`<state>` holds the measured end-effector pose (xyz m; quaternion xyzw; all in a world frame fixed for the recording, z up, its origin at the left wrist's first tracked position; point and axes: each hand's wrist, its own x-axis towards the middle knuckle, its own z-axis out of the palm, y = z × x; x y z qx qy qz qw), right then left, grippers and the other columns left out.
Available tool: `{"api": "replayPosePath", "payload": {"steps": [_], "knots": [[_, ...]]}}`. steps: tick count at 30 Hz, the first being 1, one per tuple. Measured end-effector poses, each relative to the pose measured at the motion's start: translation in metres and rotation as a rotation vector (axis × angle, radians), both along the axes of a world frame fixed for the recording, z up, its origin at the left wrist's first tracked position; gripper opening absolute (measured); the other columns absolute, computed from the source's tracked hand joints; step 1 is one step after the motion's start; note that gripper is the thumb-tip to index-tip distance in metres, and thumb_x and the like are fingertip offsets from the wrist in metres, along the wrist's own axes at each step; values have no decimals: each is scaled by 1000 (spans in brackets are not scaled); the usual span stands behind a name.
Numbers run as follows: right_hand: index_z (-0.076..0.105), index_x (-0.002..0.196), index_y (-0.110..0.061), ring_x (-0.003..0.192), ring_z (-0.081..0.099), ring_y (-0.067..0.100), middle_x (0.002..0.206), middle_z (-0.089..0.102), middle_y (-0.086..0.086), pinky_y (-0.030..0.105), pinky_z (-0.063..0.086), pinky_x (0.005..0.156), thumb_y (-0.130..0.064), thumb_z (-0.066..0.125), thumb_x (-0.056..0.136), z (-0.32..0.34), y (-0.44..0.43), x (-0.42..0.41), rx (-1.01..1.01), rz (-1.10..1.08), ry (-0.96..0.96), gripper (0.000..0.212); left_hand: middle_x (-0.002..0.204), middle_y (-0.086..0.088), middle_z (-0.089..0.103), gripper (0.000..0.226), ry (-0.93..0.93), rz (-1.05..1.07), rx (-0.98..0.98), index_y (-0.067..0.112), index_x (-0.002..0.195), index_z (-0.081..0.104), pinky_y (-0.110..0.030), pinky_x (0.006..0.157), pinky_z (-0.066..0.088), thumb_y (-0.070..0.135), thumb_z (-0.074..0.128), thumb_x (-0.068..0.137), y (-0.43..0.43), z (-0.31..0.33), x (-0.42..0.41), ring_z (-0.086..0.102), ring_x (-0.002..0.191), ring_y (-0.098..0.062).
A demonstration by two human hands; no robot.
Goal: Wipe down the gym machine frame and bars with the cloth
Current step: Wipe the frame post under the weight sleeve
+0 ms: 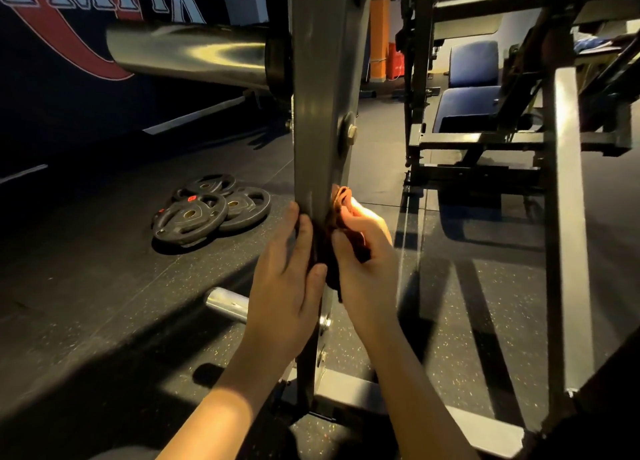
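1. We log the right hand (363, 251) with fingers curled round a bunched cloth (341, 205), pressing it against the right face of the upright post (318, 113). The grip is closed on the cloth.
2. The left hand (289, 272) has fingers nearly straight, laid flat along the post's left face. The thumb lies at the near edge, touching the dark fold of cloth. We see the hand spread and clasping nothing.
3. The cloth is dark brown-red and crumpled, its upper tuft catching orange light. It sits low on the post between the two hands, wrapped over the near right edge.
4. The upright post is grey painted steel, vertical, at the centre of the scene. A hex bolt (351, 133) sits on its right side above the hands, and a flat base foot (349, 390) lies beneath.
5. A chrome bar (187, 55), thick and polished, projects left from the post, high up.
6. A short chrome peg (227, 303) projects left, low, beside the left hand.
7. Black weight plates (211, 208) lie overlapping on the speckled floor (104, 286), far left.
8. A blue padded bench (472, 78) stands far right.
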<state>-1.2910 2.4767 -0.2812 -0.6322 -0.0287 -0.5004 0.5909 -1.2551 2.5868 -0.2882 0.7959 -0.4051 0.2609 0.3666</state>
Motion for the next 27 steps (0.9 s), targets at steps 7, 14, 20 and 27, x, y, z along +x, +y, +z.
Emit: {"api": "replayPosePath", "payload": {"steps": [7, 14, 20, 27], "knots": [[59, 105, -35, 81, 67, 5, 96, 66, -7, 20, 56, 68, -7, 55, 95, -59, 11, 7, 413, 73, 493, 29, 158, 7, 16, 62, 7, -16, -45, 8, 149, 20, -57, 113, 32, 51, 20, 103, 0, 0, 0, 19, 148, -20], [64, 104, -22, 100, 65, 17, 112, 66, 3, 31, 55, 85, -1, 55, 89, -24, 1, 8, 93, -65, 155, 27, 158, 9, 13, 60, -25, 6, 5, 12, 149, 22, -39, 114, 25, 50, 19, 103, 4, 1, 2, 11, 144, 2], [59, 124, -12, 62, 63, 4, 73, 66, -9, 17, 50, 55, -2, 50, 97, -72, 22, 3, 482, 115, 504, 30, 159, 13, 12, 61, -14, 5, -2, 11, 149, 19, -50, 115, 30, 51, 19, 103, 4, 1, 2, 9, 146, 0], [61, 120, -11, 94, 66, 2, 102, 69, -7, 17, 53, 80, -2, 54, 95, 8, 2, 2, 102, -45, 140, 28, 158, 6, 16, 65, -46, 36, 25, 7, 150, 31, -41, 115, 26, 50, 18, 103, 5, 3, 4, 13, 145, -3]]}}
